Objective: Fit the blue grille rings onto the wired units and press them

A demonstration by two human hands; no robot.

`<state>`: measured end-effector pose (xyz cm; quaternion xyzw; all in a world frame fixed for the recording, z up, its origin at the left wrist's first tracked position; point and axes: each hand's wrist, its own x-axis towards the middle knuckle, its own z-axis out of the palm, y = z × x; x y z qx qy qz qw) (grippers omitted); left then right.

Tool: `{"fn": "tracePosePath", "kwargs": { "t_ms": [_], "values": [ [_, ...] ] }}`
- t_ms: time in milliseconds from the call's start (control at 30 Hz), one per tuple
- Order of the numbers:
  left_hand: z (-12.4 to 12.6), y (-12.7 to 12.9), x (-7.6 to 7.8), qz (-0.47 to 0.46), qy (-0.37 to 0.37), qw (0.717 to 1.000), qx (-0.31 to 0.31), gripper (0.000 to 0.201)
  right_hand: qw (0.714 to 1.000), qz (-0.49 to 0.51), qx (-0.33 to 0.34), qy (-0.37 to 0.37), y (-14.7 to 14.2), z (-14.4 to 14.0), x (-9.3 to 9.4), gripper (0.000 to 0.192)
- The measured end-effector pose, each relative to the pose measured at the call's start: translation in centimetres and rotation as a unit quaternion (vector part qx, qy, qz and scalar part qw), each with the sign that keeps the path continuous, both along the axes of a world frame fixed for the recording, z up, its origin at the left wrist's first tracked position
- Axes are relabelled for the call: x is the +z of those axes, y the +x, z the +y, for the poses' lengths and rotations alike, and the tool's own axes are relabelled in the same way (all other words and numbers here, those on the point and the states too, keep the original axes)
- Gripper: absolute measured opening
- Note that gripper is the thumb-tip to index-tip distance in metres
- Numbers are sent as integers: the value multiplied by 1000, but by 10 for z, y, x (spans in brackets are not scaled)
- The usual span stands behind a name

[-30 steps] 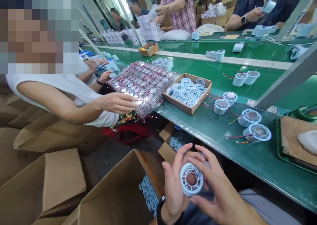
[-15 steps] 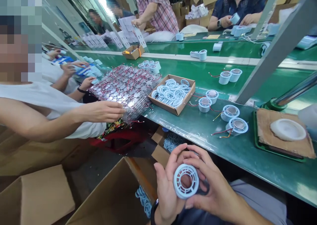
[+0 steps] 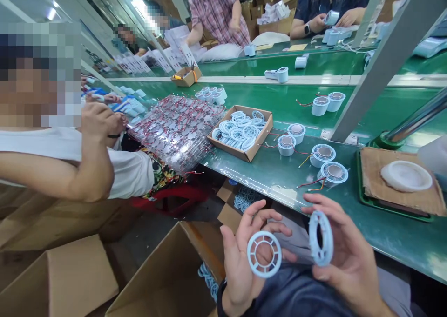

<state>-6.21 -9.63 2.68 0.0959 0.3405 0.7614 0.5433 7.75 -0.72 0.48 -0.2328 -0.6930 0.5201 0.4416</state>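
Observation:
My left hand holds a pale blue round grille ring flat against its fingers, low in the view over my lap. Just to its right, my right hand grips a second pale blue ring, turned edge-on. The two rings are apart by a short gap. Both hands hover in front of the green bench edge.
A cardboard tray of blue rings sits on the bench beside a stack of clear wired trays. Several round blue units with wires lie nearby. A brown pad with a white disc is at right. Open cartons stand below. Co-workers sit left and across.
The stacked piece in my hands has come apart into two rings, the right hand carrying one away to the right. The co-worker's hand left the wired trays and rose.

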Motion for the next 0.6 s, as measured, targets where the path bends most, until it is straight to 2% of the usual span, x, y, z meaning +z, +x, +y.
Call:
{"fn": "tracePosePath", "kwargs": {
  "t_ms": [67, 167, 300, 400, 500, 600],
  "values": [
    [1, 0, 0, -2, 9, 1000, -2, 67, 999, -14, -40, -4, 9, 7, -2, 55],
    [2, -1, -1, -3, 13, 1000, 0, 68, 986, -124, -101, 45, 23, 20, -12, 56],
    [2, -1, -3, -14, 25, 1000, -5, 67, 924, -301, -130, 197, 42, 41, -35, 49],
    [5, 0, -2, -23, 41, 999, -10, 67, 874, -368, -130, 289, 54, 55, -50, 49],
    [7, 2, -1, -23, 60, 998, -14, 67, 850, -405, -133, 308, 59, 61, -57, 49],
    [8, 3, 0, -16, 73, 997, -9, 67, 848, -414, -128, 306, 59, 61, -59, 46]
  ]
}}
